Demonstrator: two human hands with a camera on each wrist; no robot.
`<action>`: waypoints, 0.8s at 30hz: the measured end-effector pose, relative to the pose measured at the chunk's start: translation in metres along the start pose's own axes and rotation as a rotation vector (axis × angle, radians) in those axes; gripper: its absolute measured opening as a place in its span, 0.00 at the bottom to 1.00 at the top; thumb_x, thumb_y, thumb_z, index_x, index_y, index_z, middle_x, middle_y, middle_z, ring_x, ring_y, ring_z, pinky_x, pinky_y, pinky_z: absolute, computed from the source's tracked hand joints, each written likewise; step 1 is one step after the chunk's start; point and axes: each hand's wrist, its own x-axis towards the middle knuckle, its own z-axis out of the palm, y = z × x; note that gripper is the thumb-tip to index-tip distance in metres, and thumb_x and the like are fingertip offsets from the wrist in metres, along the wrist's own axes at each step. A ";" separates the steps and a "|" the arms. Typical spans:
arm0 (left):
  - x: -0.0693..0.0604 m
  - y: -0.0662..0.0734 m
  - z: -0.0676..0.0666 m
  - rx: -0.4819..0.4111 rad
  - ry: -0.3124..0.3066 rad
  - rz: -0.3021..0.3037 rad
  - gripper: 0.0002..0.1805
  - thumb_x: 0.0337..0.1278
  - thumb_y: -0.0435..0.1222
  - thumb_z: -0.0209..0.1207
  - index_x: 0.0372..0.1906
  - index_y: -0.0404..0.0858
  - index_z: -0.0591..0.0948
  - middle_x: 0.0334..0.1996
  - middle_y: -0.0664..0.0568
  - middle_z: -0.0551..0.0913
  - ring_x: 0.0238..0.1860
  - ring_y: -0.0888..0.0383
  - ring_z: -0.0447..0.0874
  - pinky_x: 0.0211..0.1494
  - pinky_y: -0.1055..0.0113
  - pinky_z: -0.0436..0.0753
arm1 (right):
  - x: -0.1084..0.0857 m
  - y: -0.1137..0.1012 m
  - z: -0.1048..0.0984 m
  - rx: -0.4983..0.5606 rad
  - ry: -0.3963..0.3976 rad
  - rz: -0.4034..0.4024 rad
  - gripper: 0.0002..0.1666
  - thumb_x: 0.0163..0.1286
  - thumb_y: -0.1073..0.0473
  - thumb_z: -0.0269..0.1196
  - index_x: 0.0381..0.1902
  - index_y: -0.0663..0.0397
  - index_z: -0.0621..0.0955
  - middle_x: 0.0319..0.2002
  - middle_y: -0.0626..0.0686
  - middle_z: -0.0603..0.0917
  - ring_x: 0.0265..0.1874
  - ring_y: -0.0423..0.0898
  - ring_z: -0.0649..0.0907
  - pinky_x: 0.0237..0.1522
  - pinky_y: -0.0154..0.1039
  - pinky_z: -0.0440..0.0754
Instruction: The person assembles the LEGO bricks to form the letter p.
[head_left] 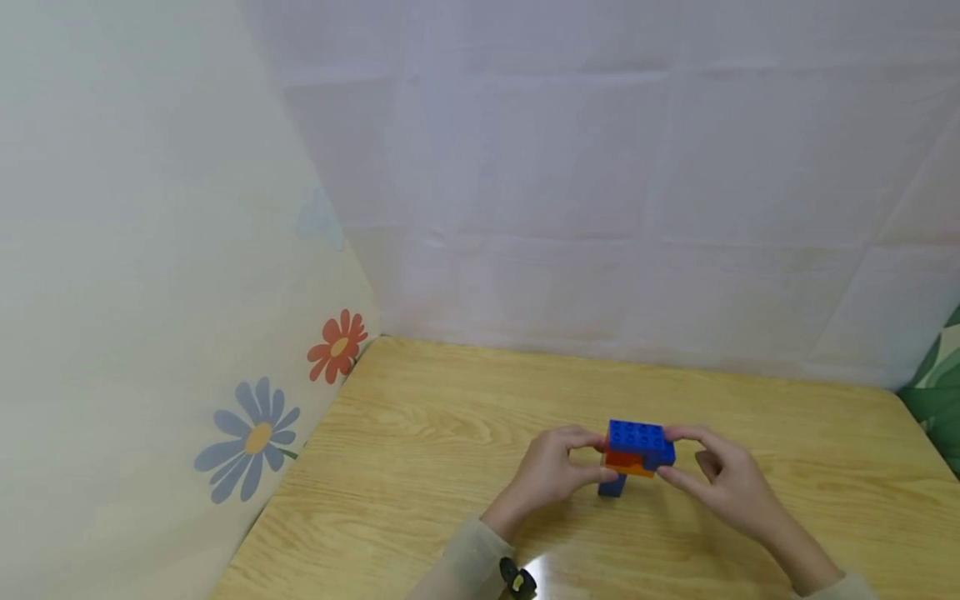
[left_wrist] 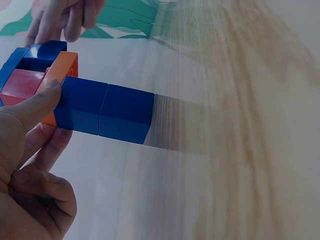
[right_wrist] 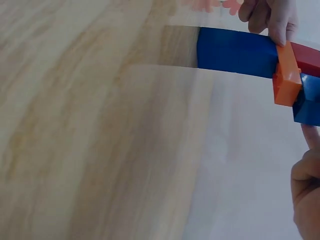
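Note:
A small toy-brick structure stands on the table between both hands. Its base is a column of two dark blue bricks (left_wrist: 105, 107). Across the column lies an orange brick (right_wrist: 287, 80), with a red brick (left_wrist: 24, 86) and a smaller blue brick (right_wrist: 309, 102) above. A studded blue brick (head_left: 636, 434) tops it. My left hand (head_left: 553, 468) pinches the structure at the orange brick from the left, thumb in front and fingers behind. From the right, my right hand (head_left: 731, 483) holds the blue bricks' end between thumb and index finger.
The light wood-grain table (head_left: 420, 417) reaches back to a pale cloth wall (head_left: 540, 167). On the left is a panel with a blue flower (head_left: 247, 454) and a red flower (head_left: 333, 354). A green leaf pattern (head_left: 941, 392) shows at the right edge.

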 end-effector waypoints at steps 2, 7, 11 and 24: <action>0.000 0.000 0.000 -0.003 0.002 0.002 0.21 0.56 0.51 0.75 0.53 0.48 0.90 0.47 0.68 0.87 0.52 0.63 0.84 0.58 0.61 0.82 | -0.002 0.002 0.002 -0.013 0.014 0.007 0.31 0.52 0.76 0.77 0.54 0.54 0.83 0.14 0.42 0.62 0.15 0.26 0.58 0.11 0.28 0.59; 0.000 -0.001 0.002 -0.019 0.010 -0.018 0.24 0.57 0.52 0.74 0.55 0.47 0.89 0.49 0.66 0.87 0.53 0.61 0.85 0.58 0.60 0.82 | -0.001 0.005 0.006 -0.021 0.048 0.041 0.29 0.53 0.77 0.76 0.52 0.54 0.84 0.15 0.41 0.62 0.15 0.27 0.58 0.12 0.30 0.60; -0.002 -0.001 0.005 -0.055 0.015 -0.041 0.28 0.59 0.54 0.72 0.61 0.47 0.86 0.52 0.65 0.86 0.55 0.59 0.84 0.56 0.60 0.83 | 0.001 0.006 0.007 0.009 0.051 0.153 0.25 0.61 0.72 0.75 0.54 0.52 0.84 0.25 0.48 0.79 0.14 0.30 0.59 0.11 0.32 0.62; -0.013 -0.001 0.008 -0.086 -0.028 -0.055 0.32 0.70 0.48 0.66 0.76 0.53 0.73 0.46 0.64 0.89 0.49 0.65 0.84 0.42 0.70 0.78 | 0.015 0.013 0.005 0.200 0.018 0.569 0.27 0.74 0.51 0.69 0.63 0.62 0.79 0.55 0.64 0.86 0.44 0.34 0.85 0.39 0.36 0.84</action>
